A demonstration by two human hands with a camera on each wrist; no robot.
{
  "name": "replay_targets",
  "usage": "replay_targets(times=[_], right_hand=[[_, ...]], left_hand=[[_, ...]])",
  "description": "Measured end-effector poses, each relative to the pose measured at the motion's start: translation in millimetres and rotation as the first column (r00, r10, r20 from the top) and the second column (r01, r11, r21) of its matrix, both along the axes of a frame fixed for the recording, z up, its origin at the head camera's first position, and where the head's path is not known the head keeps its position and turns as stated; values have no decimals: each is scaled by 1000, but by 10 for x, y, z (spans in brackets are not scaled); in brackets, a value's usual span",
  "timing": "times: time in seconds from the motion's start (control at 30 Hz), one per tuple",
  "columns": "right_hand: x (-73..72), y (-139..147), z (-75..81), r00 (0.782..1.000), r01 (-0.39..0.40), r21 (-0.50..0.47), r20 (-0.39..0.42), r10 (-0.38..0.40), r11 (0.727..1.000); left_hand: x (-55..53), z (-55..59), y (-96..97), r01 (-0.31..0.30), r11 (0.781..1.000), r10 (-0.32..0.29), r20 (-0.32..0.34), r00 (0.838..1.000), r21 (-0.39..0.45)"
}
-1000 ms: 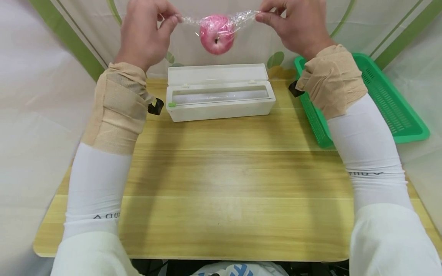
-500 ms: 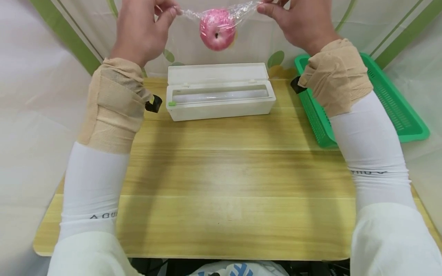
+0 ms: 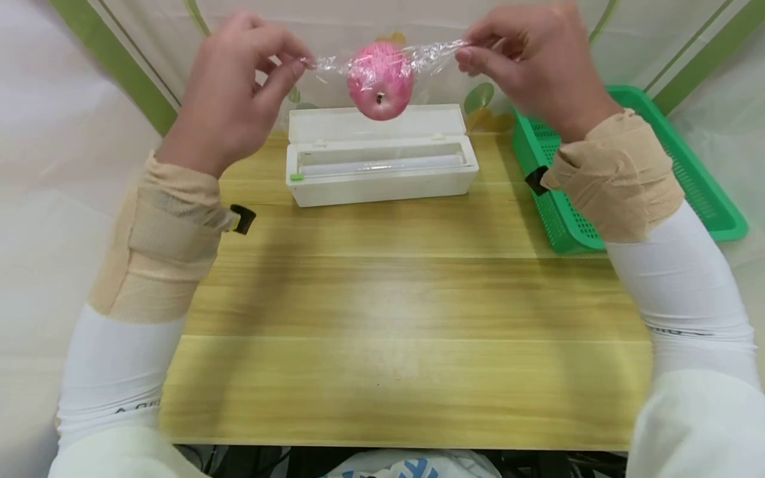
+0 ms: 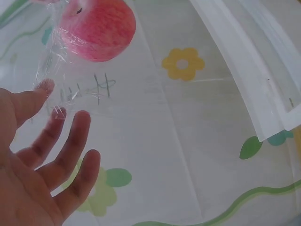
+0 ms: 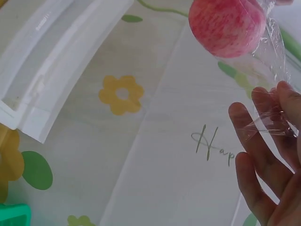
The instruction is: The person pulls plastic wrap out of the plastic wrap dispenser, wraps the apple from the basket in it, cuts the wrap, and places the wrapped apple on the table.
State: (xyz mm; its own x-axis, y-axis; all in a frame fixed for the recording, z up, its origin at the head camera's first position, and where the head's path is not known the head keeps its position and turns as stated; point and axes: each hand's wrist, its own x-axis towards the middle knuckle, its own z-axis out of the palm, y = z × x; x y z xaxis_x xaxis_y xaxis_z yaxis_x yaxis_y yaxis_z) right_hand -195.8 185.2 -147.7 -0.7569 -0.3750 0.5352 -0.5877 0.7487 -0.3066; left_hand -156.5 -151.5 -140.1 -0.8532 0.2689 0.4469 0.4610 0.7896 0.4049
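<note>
A pink-red apple (image 3: 380, 86) hangs in the air, wrapped in clear plastic wrap (image 3: 431, 56) whose two ends stretch out sideways. My left hand (image 3: 230, 93) pinches the left end between thumb and fingertip. On the other side, my right hand (image 3: 538, 70) pinches the right end the same way. The left wrist view shows the apple (image 4: 99, 30) above the left hand (image 4: 47, 160), its other fingers spread loosely. In the right wrist view, film (image 5: 273, 56) runs from the apple (image 5: 228, 28) down to the right hand's fingers (image 5: 251, 127).
Behind and below the apple, a white wrap dispenser box (image 3: 382, 189) stands with its lid up and a roll inside. A green basket (image 3: 711, 192) sits at the right under the right forearm. A patterned curtain (image 3: 335, 26) hangs behind the wooden table (image 3: 388, 299).
Both hands and the wrapped apple first rose slightly, then came lower and nearer. The hands are now somewhat farther apart, the film's right end drawn into a tighter strand.
</note>
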Motion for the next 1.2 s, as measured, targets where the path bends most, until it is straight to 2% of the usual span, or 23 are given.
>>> replay_targets(times=[0.17, 0.4, 0.57, 0.7, 0.8, 0.97, 1.2], right_hand=[[253, 71, -128, 993, -95, -8, -71, 94, 995], [594, 166, -403, 958, -210, 27, -196, 211, 977], [842, 232, -627, 938, -267, 72, -212, 276, 961], [1027, 281, -811, 932, -296, 163, -168, 322, 941], [1109, 292, -984, 929, -307, 205, -145, 339, 929], [1146, 262, -1264, 917, -338, 198, -150, 370, 920], [1142, 227, -1529, 907, -372, 192, -130, 400, 908]], left_hand=[[268, -105, -65, 95, 995, -96, -50, 994, -19], [617, -372, -180, 211, 977, -214, -95, 972, -42], [807, -636, -207, 297, 952, -304, -100, 947, -79], [949, -867, -219, 338, 935, -346, -67, 936, -102], [1016, -1040, -241, 352, 929, -355, -6, 935, -111], [1068, -1296, -273, 340, 932, -329, 100, 939, -125], [1048, -1586, -277, 345, 931, -327, 151, 933, -121]])
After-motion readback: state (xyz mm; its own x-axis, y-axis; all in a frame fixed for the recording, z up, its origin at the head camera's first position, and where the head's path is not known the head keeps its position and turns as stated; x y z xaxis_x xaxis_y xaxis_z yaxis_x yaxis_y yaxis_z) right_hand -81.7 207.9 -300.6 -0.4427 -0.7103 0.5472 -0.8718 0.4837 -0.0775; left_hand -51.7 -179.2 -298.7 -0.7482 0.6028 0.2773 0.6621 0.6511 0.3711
